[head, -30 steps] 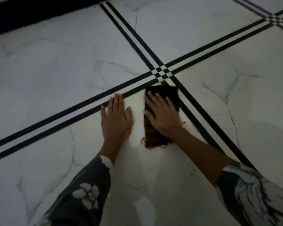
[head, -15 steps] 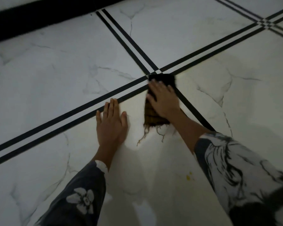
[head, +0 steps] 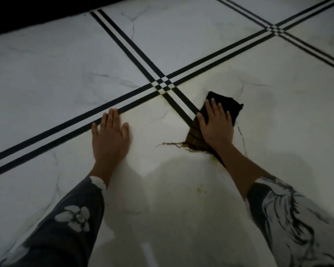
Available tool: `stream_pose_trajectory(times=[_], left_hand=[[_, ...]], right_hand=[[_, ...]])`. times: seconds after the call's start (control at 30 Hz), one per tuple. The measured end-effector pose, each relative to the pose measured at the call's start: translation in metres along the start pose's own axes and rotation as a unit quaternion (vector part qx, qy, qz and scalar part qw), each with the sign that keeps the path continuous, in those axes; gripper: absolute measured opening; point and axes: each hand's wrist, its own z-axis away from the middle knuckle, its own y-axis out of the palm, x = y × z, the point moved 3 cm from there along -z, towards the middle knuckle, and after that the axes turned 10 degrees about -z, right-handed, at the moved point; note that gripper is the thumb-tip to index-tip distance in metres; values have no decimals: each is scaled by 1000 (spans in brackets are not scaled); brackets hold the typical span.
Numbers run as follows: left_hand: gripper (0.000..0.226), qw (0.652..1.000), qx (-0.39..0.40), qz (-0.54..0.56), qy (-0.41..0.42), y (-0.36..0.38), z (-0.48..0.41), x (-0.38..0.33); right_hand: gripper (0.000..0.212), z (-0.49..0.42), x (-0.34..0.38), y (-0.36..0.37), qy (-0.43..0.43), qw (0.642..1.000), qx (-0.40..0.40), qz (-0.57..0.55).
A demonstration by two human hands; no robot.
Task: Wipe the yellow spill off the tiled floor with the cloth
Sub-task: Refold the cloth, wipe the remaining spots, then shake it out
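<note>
A dark brown and black cloth (head: 229, 106) with frayed threads lies on the white marble-patterned floor, just right of the black double stripes. My right hand (head: 215, 125) presses flat on the cloth, fingers spread. My left hand (head: 110, 137) rests flat on the bare tile to the left, holding nothing. Small yellow specks of the spill (head: 199, 188) sit on the tile below the cloth, and a yellow smear (head: 213, 158) shows beside my right wrist. Faint yellowish film tints the tile around both hands.
Black double stripes cross at a checkered junction (head: 163, 84) just beyond the hands; a second junction (head: 276, 29) lies at the far right. A dark band (head: 37, 14) runs along the floor's far edge. My patterned sleeves fill the lower corners.
My right hand has slid the cloth to the right, off the stripe junction and onto the tile right of the stripes, trailing its threads. My left hand has stayed planted.
</note>
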Motion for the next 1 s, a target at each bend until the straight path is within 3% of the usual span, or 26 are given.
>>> stream_pose_trajectory(times=[0.17,0.27,0.33,0.37,0.43,0.5,0.6,0.73,0.8,0.9,1.0], left_hand=[[58,999,13,-3,-37,-8,8,1],[58,997,-1,67,-47,-33,49,-64],[62,990,-8,136,40,-42,95,-135],[64,982,15,154,107,-40,119,-170],[66,960,65,126,240,-28,160,-222],[69,950,64,46,301,-15,159,-241],[62,957,3,-59,284,0,113,-222],[60,994,-1,-67,84,4,113,-137],[59,997,0,-60,44,-1,152,-128],[62,987,42,-41,152,-3,194,-159],[68,956,63,-69,279,-8,167,-161]], right_hand=[[65,117,-4,-4,40,999,-6,-20],[66,153,-4,-12,2,996,47,-77],[55,154,-19,-36,18,981,38,-188],[51,157,-34,-49,44,975,-2,-219],[49,171,-73,-73,101,974,-64,-192],[52,190,-103,-80,113,987,-30,-112],[61,210,-116,-65,67,997,12,-44],[61,221,-121,-53,50,999,-7,-13],[60,220,-123,-52,56,998,-14,-12],[61,218,-121,-51,58,998,-4,-11],[67,220,-122,-57,58,998,4,-31]])
